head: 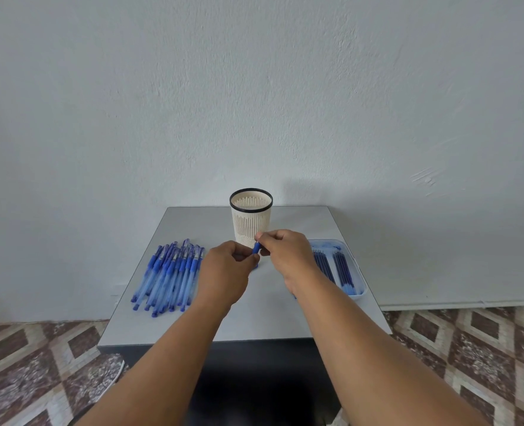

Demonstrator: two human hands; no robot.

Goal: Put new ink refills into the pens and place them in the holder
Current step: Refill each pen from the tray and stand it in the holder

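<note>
Your two hands meet over the middle of the table, so that lane is taken. To your left, the heap of pens covers the surface nearly to the edge. On your right, the tray of refills sits near the right edge. Straight ahead, the holder stands upright at the back edge, close to the wall. Bare tabletop lies along the near edge and at both back corners.

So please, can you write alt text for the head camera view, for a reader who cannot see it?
Over a grey table, the left hand and right hand together hold a small blue pen part in front of a white slotted holder. A pile of blue pens lies left; a tray of refills lies right.
</note>
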